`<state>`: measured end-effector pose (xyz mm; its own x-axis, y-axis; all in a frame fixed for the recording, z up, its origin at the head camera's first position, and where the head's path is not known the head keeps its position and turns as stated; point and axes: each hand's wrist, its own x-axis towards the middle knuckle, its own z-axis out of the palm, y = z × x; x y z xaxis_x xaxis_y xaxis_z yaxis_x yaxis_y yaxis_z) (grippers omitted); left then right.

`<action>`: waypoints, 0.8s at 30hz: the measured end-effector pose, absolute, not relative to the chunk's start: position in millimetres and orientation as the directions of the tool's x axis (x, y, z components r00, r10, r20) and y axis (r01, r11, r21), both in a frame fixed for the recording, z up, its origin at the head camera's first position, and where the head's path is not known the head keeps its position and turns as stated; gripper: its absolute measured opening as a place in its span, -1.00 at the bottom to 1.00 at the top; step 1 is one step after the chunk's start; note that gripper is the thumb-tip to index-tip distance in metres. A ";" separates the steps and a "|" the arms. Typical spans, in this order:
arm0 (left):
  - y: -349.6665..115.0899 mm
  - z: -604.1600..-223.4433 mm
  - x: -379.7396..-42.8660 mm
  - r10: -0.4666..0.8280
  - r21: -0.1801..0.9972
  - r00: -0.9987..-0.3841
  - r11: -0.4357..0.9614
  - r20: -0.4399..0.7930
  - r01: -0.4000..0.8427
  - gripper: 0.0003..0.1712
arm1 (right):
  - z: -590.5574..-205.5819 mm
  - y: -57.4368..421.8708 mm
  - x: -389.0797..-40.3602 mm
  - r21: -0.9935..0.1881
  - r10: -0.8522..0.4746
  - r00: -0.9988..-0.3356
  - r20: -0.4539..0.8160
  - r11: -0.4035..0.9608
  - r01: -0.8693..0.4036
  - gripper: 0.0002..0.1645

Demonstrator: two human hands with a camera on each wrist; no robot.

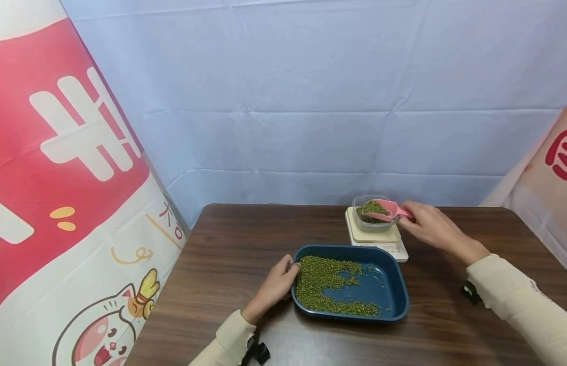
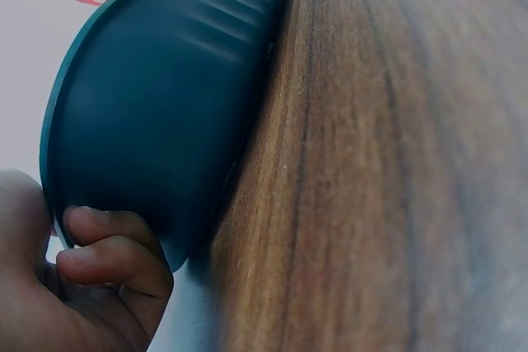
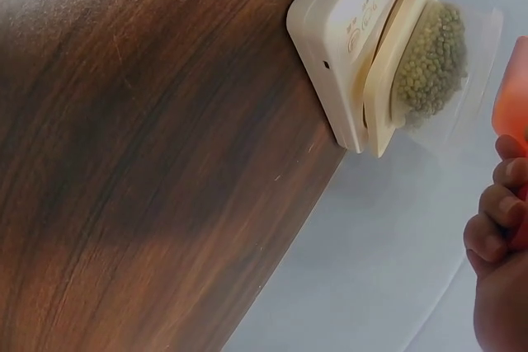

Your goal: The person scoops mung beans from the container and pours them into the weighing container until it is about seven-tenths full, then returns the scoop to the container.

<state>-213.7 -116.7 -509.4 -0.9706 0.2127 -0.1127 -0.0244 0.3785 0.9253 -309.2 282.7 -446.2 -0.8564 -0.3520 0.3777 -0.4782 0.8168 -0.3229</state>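
My right hand grips the handle of a pink scoop, which is tilted over a clear plastic container. Green mung beans fill part of that container, and some beans show at the scoop's mouth. The container stands on a white kitchen scale. With thumb and curled fingers, my left hand pinches the left rim of a dark blue tray. More mung beans lie in the tray, mostly toward its left and front. In the right wrist view only part of the scoop shows.
A brown wooden table carries the scale at its back edge, behind the tray. Pale cloth hangs behind the table. Printed banners stand at the left and right sides.
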 end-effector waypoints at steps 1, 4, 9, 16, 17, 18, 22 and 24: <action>-116.7 -509.5 -213.8 0.214 0.926 -0.970 0.377 -0.112 -0.024 -0.67 | -446.5 283.1 -309.8 -0.323 -0.350 -0.859 0.375 0.819 -0.475 -0.91; -116.9 -509.5 -213.9 0.215 0.926 -0.970 0.378 -0.111 -0.022 -0.67 | -446.6 284.2 -311.2 -0.321 -0.348 -0.864 0.364 0.823 -0.468 -0.91; -117.2 -509.0 -213.7 0.220 0.926 -0.969 0.377 -0.112 -0.022 -0.67 | -444.2 285.4 -312.7 -0.321 -0.343 -0.872 0.349 0.831 -0.455 -0.85; -116.9 -508.0 -213.8 0.218 0.923 -0.969 0.385 -0.114 -0.022 -0.67 | -440.9 287.4 -315.0 -0.304 -0.352 -0.883 0.309 0.844 -0.443 -0.84; -116.9 -508.0 -213.8 0.218 0.922 -0.969 0.386 -0.114 -0.022 -0.67 | -440.2 287.7 -315.3 -0.298 -0.357 -0.884 0.303 0.845 -0.444 -0.85; -116.9 -508.0 -213.7 0.219 0.922 -0.969 0.386 -0.114 -0.021 -0.67 | -439.6 288.0 -315.7 -0.293 -0.360 -0.884 0.297 0.847 -0.444 -0.85; -117.2 -507.7 -213.8 0.223 0.922 -0.968 0.386 -0.113 -0.019 -0.67 | -436.6 289.7 -317.5 -0.280 -0.375 -0.884 0.280 0.848 -0.449 -0.84; -117.5 -507.5 -214.0 0.222 0.923 -0.969 0.385 -0.110 -0.017 -0.67 | -435.4 289.9 -318.8 -0.275 -0.381 -0.881 0.280 0.847 -0.454 -0.84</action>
<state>-214.0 -117.5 -507.5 -0.9688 0.2218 -0.1103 -0.0171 0.3846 0.9229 -318.8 289.9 -435.4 -0.8811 -0.3814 0.2797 -0.4542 0.8473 -0.2753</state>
